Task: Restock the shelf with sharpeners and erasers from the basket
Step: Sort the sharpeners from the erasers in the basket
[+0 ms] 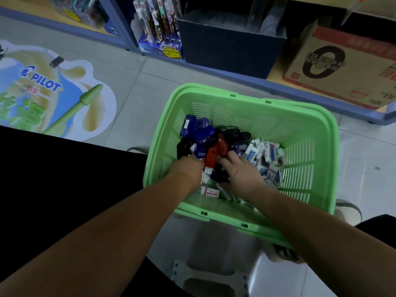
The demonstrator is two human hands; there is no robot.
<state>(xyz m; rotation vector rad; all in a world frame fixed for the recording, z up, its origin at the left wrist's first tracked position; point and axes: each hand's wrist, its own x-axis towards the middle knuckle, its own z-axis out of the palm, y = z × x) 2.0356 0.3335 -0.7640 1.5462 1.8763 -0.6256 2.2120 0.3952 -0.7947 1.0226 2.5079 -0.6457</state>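
Note:
A green plastic basket (300, 116) stands on the floor in front of me. Blue (198, 129), red (212, 157) and black sharpeners (235, 133) are heaped in its left half. Small white boxed erasers (267, 155) fill its right half and lie under the heap. My left hand (188, 168) reaches into the pile beside a blue sharpener, its fingertips hidden among the items. My right hand (242, 172) is down in the pile too, fingers curled by the red sharpener and thumb over a dark sharpener (220, 175).
The shelf's bottom level runs along the back, with a dark box (229, 46), a cardboard carton (342, 65) and a pen display (160, 28). A white step stool (214, 264) is under my arms. A Pilot floor sticker (42, 86) lies to the left.

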